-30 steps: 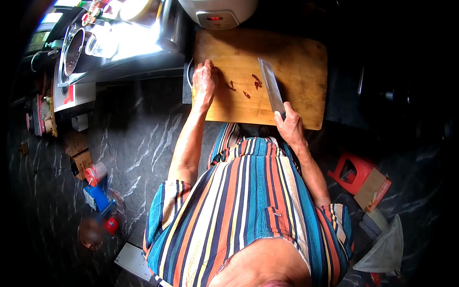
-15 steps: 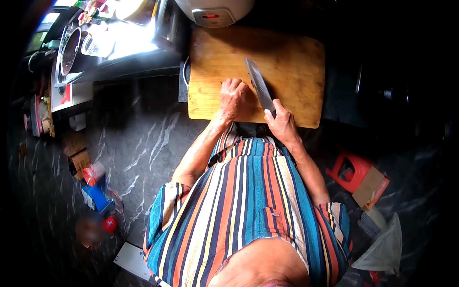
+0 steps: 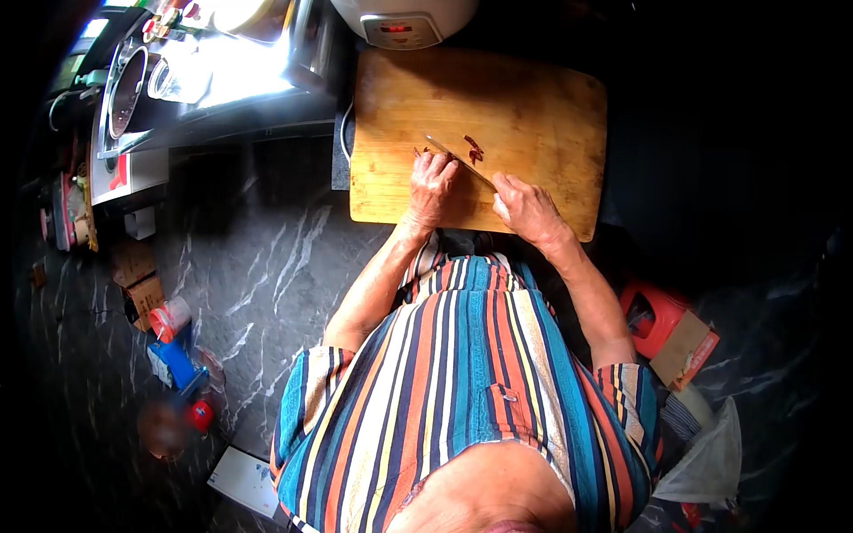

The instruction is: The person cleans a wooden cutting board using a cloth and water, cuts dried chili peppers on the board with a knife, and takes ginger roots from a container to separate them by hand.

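Note:
On the wooden cutting board point(image 3: 533, 115), my left hand point(image 3: 432, 185) rests with its fingers curled down, pressed on small dark red pieces point(image 3: 421, 152) that show past its fingertips. A knife point(image 3: 462, 162) is gripped in my right hand point(image 3: 531, 210). Its blade stands on edge, slants up to the left, and lies right beside my left fingers. Several dried red chili pieces point(image 3: 474, 149) lie on the board just beyond the blade.
A white cooker point(image 3: 404, 22) stands behind the board. At the back left are a bright counter with a glass jar point(image 3: 181, 78) and a pan point(image 3: 128, 92). A red stool point(image 3: 656, 318) and a cardboard box point(image 3: 684, 352) sit on the floor at the right.
My left hand has moved right from the board's left edge onto the red pieces. The knife has swung left and turned onto its edge against my left fingers.

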Motion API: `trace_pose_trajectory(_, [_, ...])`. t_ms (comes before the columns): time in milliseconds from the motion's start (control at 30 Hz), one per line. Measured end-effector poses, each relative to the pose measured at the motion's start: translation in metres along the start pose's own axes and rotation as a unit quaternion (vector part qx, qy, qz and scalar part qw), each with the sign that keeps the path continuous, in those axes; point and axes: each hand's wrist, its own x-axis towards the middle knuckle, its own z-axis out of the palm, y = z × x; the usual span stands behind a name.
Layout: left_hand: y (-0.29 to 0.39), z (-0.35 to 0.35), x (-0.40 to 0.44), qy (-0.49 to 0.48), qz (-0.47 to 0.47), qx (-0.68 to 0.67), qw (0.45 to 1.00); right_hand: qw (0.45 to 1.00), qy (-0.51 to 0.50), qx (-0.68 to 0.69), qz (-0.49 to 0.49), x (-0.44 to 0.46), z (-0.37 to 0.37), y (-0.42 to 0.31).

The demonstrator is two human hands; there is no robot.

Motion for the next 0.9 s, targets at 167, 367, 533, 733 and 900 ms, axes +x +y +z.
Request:
trace_pose_trajectory(167, [0.003, -0.003, -0.001, -0.011, -0.023, 0.016, 1.000, 1.000, -0.030, 0.003, -0.008, 0.008, 0.001, 0.001])
trace_pose_trajectory(367, [0.003, 0.005, -0.002, -0.009, -0.024, 0.034, 0.999, 0.997, -0.077, 0.006, 0.028, 0.035, 0.010, -0.009])
trace_pose_trajectory(533, [0.015, -0.001, 0.009, 0.028, -0.042, 0.031, 0.998, 0.997, -0.045, -0.041, 0.039, 0.054, 0.026, -0.016])
trace_pose_trajectory(733, [0.016, -0.004, 0.004, 0.002, -0.058, 0.052, 0.997, 0.998, -0.045, 0.018, 0.049, -0.001, 0.004, -0.006])
trace_pose_trajectory(900, [0.029, -0.019, 0.017, 0.075, -0.065, 0.010, 0.995, 0.983, -0.038, 0.058, 0.172, -0.022, -0.023, -0.006])
